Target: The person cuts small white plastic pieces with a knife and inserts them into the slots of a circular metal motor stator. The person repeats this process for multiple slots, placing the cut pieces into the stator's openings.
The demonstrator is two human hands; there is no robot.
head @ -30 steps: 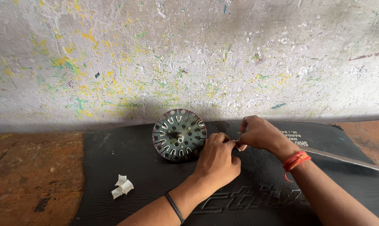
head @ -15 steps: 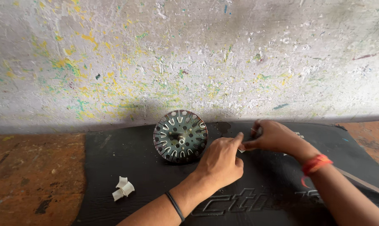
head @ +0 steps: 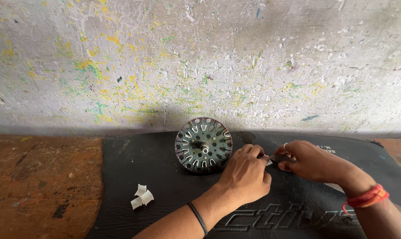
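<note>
On the black mat [head: 156, 168], at three o'clock of the metal disc [head: 203, 144], left hand [head: 245, 177] pinches a small white piece [head: 268, 162]. Right hand [head: 313, 161] has slid in closer, closed on a dark tool [head: 281, 157].

Your left hand [head: 245, 177] and right hand [head: 313, 160] meet just right of the round slotted metal stator [head: 203, 144], which lies on a black rubber mat [head: 165, 177] against the paint-flecked wall [head: 200, 57]. Your fingertips pinch a small white piece [head: 268, 162] between them. Folded white paper bits [head: 141, 197] sit apart at the mat's left.
</note>
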